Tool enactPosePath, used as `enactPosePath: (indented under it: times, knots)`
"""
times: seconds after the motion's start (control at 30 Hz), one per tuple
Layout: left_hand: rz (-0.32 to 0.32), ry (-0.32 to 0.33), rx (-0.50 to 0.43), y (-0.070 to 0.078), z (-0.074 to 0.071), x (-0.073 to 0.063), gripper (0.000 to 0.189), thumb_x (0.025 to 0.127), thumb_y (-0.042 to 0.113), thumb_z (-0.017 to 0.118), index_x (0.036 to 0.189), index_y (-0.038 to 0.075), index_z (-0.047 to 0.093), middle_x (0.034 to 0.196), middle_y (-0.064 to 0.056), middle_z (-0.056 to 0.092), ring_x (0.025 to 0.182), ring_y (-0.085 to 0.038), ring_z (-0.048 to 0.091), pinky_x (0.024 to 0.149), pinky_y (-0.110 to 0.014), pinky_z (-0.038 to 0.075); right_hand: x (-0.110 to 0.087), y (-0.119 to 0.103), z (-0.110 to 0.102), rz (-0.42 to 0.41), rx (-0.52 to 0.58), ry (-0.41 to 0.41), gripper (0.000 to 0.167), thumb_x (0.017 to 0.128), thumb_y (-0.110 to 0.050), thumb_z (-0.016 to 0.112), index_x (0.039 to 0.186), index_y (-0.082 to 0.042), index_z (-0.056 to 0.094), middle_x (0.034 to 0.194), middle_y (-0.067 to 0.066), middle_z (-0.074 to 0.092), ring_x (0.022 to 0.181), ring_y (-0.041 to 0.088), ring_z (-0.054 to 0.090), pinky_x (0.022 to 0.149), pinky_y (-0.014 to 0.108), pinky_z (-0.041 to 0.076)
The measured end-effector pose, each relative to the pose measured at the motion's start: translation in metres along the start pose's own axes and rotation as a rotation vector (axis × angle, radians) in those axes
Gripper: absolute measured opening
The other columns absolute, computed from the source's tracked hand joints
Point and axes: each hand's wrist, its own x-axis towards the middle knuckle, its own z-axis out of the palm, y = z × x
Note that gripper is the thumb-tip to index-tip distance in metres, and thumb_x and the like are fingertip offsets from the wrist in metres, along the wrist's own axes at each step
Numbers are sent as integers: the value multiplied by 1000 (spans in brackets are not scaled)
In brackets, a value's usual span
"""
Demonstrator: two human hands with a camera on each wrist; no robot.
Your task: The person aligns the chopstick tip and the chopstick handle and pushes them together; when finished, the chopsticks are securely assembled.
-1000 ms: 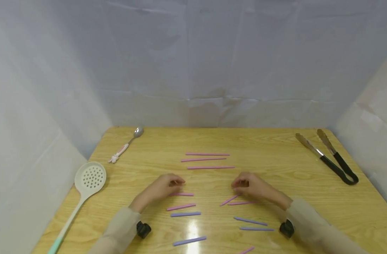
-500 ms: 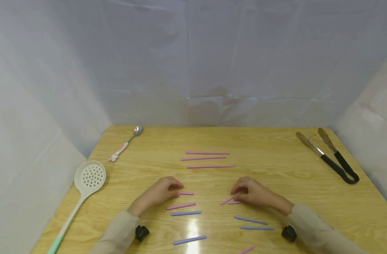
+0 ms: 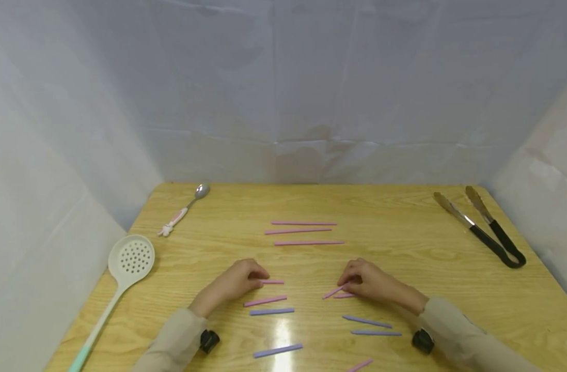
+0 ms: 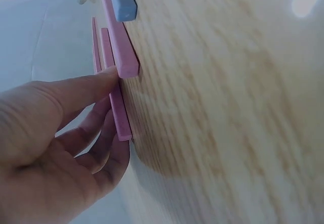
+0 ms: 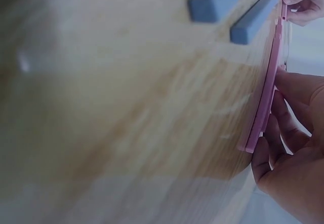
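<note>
In the head view my left hand (image 3: 238, 280) pinches a pink stick (image 3: 274, 282) between thumb and fingers, low over the table. In the left wrist view, that pink stick (image 4: 120, 115) runs past my thumb tip, the other fingers curled behind it. A second pink stick (image 3: 265, 301) and a blue-violet stick (image 3: 271, 311) lie nearer the front. My right hand (image 3: 371, 281) pinches a slanted pink stick (image 3: 332, 293) by its upper end. Another pink stick (image 3: 345, 296) lies just under that hand, partly hidden by it.
Three long pink sticks (image 3: 309, 243) lie across the back. Several blue-violet sticks (image 3: 375, 333) and a pink one (image 3: 360, 365) lie in front. A skimmer (image 3: 132, 258) and spoon (image 3: 183, 210) lie at left, tongs (image 3: 485, 232) at right. White sheeting (image 3: 302, 103) encloses the table (image 3: 404, 217).
Both hands have lowered slightly onto the pink sticks, and their fingers have closed on them. The loose sticks and utensils have stayed in place.
</note>
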Motion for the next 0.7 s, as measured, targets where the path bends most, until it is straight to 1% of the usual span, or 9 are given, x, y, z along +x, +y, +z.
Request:
enactPosePath:
  times: [0.23, 0.4, 0.57, 0.7]
  knots:
    - [28, 9, 9, -1, 0, 0, 13, 88, -1, 62, 98, 1, 70, 94, -7, 66, 88, -21, 60, 77, -27, 51, 0, -3, -2, 38, -3, -15, 8, 87, -8, 67, 91, -11, 73, 90, -6, 62, 87, 10, 52, 77, 26, 48]
    - [58, 27, 13, -1, 2, 1, 13, 88, -1, 62, 99, -1, 70, 94, -9, 67, 89, -21, 61, 78, -26, 51, 0, -3, -3, 50, 27, -16, 9, 88, -9, 66, 93, -10, 73, 92, -4, 62, 88, 11, 53, 76, 26, 49]
    - [88, 63, 11, 4, 4, 1, 13, 89, 3, 63, 100, 0, 70, 94, -7, 67, 87, -18, 61, 78, -25, 51, 3, -3, -1, 41, 88, 13, 9, 89, -10, 66, 95, -9, 73, 91, -3, 63, 83, 6, 52, 70, 22, 48]
    - [90, 79, -20, 10, 5, 2, 14, 91, 6, 62, 102, 3, 69, 94, -4, 67, 85, -15, 61, 76, -24, 51, 8, -6, 0, 46, 143, 41, 9, 89, -10, 66, 96, -9, 72, 89, -3, 63, 74, 2, 49, 62, 20, 46]
